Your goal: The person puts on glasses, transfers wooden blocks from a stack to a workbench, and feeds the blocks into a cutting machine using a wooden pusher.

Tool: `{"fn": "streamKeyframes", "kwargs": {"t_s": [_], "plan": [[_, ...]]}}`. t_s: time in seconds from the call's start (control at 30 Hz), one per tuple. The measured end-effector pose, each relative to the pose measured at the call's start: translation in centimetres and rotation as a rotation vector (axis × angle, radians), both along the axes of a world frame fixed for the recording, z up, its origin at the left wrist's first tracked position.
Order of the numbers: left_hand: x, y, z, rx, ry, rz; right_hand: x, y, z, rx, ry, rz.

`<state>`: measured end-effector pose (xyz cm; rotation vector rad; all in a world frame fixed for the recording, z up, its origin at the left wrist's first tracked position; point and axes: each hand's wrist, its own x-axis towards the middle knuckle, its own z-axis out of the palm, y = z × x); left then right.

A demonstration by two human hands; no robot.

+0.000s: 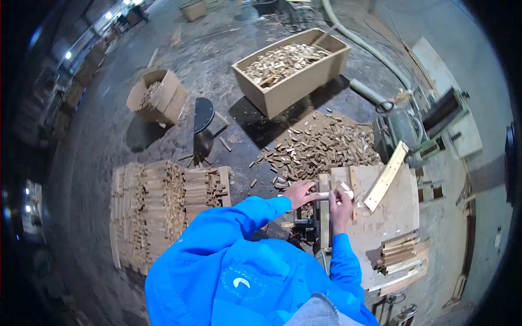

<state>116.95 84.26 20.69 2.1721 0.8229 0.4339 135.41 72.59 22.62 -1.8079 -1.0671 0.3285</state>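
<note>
My left hand (300,194) is closed, gripping one end of a short pale wooden stick (319,196) over the rail at the work table's left side. Just to the right, my right hand (341,208) is closed with its fingers at the stick's other end. A small light wood block (345,189) shows at the right fingertips; whether it is separate from the stick is hard to make out. Both hands are above the left part of the work table (399,217). A long pale board (386,176) lies at a slant right of my right hand.
Beyond the table, many wood offcuts (326,144) are heaped on the floor. A large wooden box (293,89) and a cardboard box (157,98) hold more pieces. Stacked strips (163,209) stand on the left, a small bundle (398,254) at the table's near right. A stool (204,115) stands ahead.
</note>
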Motion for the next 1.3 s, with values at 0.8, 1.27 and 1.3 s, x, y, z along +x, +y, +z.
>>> {"fn": "streamKeyframes", "kwargs": {"t_s": [0.8,1.27,1.3], "plan": [[-22.5,21.3,-14.2,-1.281,-0.846,0.837,-8.3,-8.6,-3.8,-0.593,-0.575,-0.178],[-8.4,13.4,-3.5,-0.317,-0.071,0.124,-5.0,-11.8,-1.7,-0.514,-0.338,-0.335],[-7.8,10.5,-2.5,-0.280,-0.010,0.110,-4.4,-12.5,-1.2,-0.492,-0.399,-0.391]]}}
